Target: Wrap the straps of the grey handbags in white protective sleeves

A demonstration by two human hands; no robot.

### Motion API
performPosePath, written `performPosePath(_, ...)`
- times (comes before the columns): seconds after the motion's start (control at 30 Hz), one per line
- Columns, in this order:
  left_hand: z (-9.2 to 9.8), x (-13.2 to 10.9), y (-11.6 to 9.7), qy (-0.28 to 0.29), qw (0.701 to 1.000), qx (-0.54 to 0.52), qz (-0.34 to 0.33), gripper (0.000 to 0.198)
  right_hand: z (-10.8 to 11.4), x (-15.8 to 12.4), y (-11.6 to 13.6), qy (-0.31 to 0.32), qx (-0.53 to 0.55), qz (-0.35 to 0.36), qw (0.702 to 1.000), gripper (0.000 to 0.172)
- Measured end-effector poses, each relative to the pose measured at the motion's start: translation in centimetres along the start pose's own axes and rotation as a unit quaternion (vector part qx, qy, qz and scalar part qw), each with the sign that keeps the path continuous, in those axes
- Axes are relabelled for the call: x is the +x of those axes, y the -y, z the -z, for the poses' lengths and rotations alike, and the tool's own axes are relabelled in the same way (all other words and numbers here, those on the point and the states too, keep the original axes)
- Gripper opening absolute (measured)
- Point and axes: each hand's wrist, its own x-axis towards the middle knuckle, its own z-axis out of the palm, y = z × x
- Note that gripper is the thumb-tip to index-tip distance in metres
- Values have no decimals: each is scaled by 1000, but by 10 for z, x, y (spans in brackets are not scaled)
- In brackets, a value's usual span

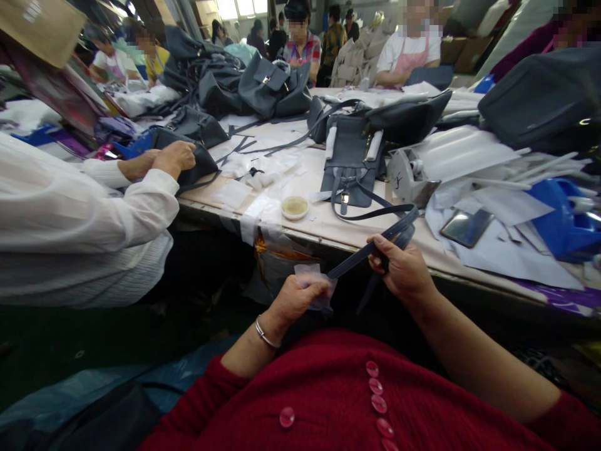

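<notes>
"Where are we holding the strap (353, 259)?"

"By the near edge of the table (328, 228). Our right hand (404, 269) is pinching it between thumb and fingers; our left hand (299, 295) is clasping a translucent sheet (308, 270) at its lower end."

"Are we gripping strap under that sheet too?"

"We're not seeing enough to tell."

"Which way is it running?"

"Its long axis is slanting up and rightward, left hand to right, which is lying nearer the dark bag (350, 147)."

The left hand (297, 298) is pinching, thumb (317, 289) pointing inward, while the left forearm (248, 354) is angling forward. The right hand (406, 270) is gripping farther forward, thumb uppermost, and the right forearm (488, 351) is slanting inward.
</notes>
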Motion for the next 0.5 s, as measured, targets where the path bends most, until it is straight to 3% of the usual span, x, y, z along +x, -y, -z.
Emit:
performPosePath(0.3, -1, 1, 1, 9, 1000, -3, 10, 43, 1, -8, -1, 45, -164, 35, 985, 27)
performPosePath(0.4, -5, 4, -2, 8, 1000, -9, 8, 42, -6, -17, -11, 80, -215, 48, 972, 29)
performPosePath(0.5, -9, 6, -4, 6, 1000, -2, 8, 40, -14, -29, -28, 109, -219, 14, 970, 31)
